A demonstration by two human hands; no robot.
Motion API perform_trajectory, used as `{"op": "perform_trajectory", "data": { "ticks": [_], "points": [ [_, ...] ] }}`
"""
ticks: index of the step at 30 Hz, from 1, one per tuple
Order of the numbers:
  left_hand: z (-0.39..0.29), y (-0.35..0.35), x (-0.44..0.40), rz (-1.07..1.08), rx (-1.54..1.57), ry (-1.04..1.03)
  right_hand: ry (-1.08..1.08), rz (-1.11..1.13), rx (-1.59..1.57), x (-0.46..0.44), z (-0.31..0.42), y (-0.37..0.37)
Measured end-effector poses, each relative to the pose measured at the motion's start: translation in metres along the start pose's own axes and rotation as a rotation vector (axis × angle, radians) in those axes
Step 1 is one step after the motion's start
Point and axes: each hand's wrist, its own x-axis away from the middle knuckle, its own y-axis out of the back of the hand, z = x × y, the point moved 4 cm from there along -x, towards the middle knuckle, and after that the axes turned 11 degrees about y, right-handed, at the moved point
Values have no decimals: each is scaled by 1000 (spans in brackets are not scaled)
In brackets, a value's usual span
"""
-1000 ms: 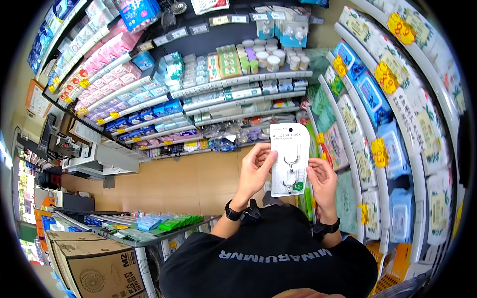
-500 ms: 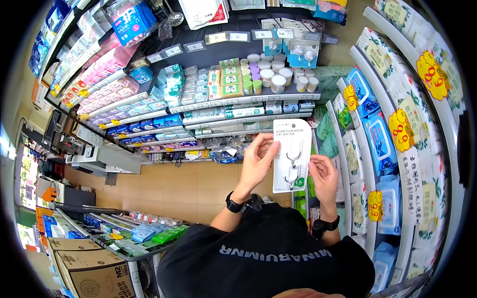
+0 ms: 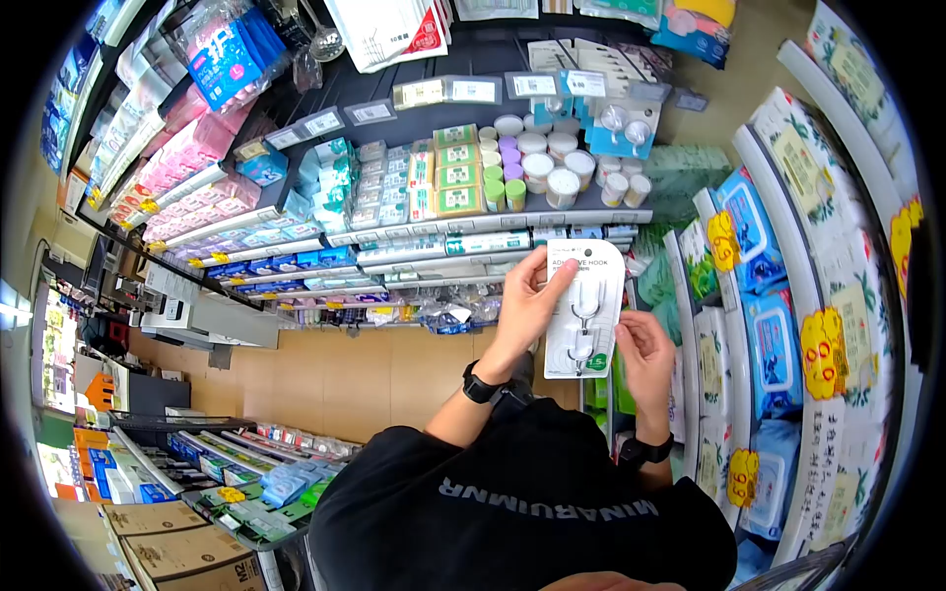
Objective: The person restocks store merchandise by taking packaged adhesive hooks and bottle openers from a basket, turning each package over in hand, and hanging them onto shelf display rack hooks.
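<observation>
A white blister pack of adhesive hooks (image 3: 583, 340), with two metal hooks under clear plastic and a green corner mark, is held upright in front of my chest. My left hand (image 3: 527, 303) is closed on its left edge, the thumb lying across the printed front near the top. At the pack's right edge is my right hand (image 3: 647, 353), its fingers bent and the thumb and index tips pinched against the card. Behind the pack hang similar hook packs (image 3: 621, 126) on a rack.
A shelf of tubs (image 3: 563, 187) and boxed goods (image 3: 456, 177) stands ahead. On the right, shelves carry blue wipes packs (image 3: 774, 335) with yellow price tags. A cardboard box (image 3: 187, 537) and a low display stand (image 3: 241, 512) are at the lower left; tiled floor (image 3: 345, 374) lies between.
My left thumb has moved onto the front of the pack, covering part of the title. My right hand has shifted slightly outward. The view has moved closer to the shelves.
</observation>
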Motion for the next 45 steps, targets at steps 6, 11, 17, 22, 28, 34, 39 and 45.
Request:
{"op": "perform_trajectory", "data": {
  "ticks": [6,11,17,22,28,34,39,45],
  "points": [
    [-12,12,-68,-35,14,-21,37,55,72,-69,-9,-20],
    [-17,32,-130,-67,-31,-45,77,110,143,-128,-19,-38],
    [-14,47,-200,-58,-30,-83,195,42,142,-196,-13,-51],
    [3,58,-244,-72,-88,-60,220,19,81,-240,-16,-62],
    [0,62,-274,-22,-69,-106,242,-40,-26,-272,-14,-73],
    [15,68,-294,-38,-299,-191,325,-84,-42,-281,-6,-71],
    [3,62,-297,-51,-612,-452,408,-88,1,-282,-1,-70],
    [-10,52,-292,-173,-799,-822,382,-98,18,-285,-2,-70]
  ]
}}
